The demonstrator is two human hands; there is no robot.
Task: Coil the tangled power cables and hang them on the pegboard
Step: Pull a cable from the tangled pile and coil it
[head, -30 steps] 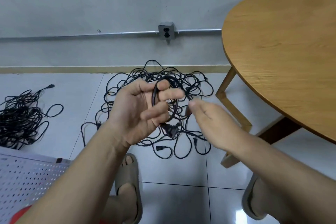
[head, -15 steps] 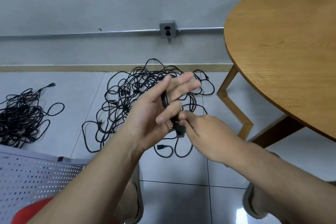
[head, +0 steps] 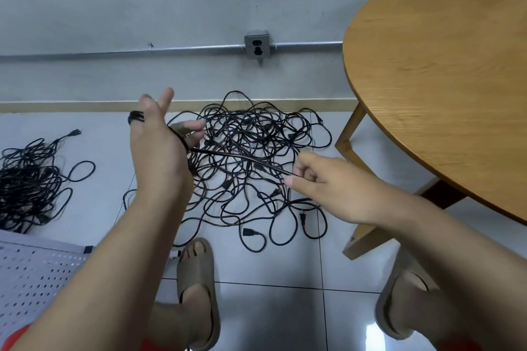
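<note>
- Holding your left hand point(head: 159, 148) raised with its back to the camera, fingers spread and pointing up; black cable turns point(head: 136, 117) wrap round the hand, showing at the thumb side and again across the palm side.
- One stretch of that cable point(head: 242, 157) runs taut from your left hand across to your right hand point(head: 328, 188).
- Your right hand is half closed, thumb and fingertips pinched on the cable's end; the other fingers curl in loosely.
- Tangled pile of black power cables point(head: 256, 157) lies on the tiled floor below both hands, near the skirting, several plugs visible at its near edge.
- Second, smaller heap of cables point(head: 28, 182) sits on the floor well apart to the left.
- White pegboard point(head: 37, 271) lies flat at bottom left, partly behind your left forearm.
- Round wooden table point(head: 445, 80) fills the right side; wall socket point(head: 257, 44) on a metal conduit sits above the pile.
- Your feet in tan slides point(head: 196, 273) rest on the floor, near the pile.
</note>
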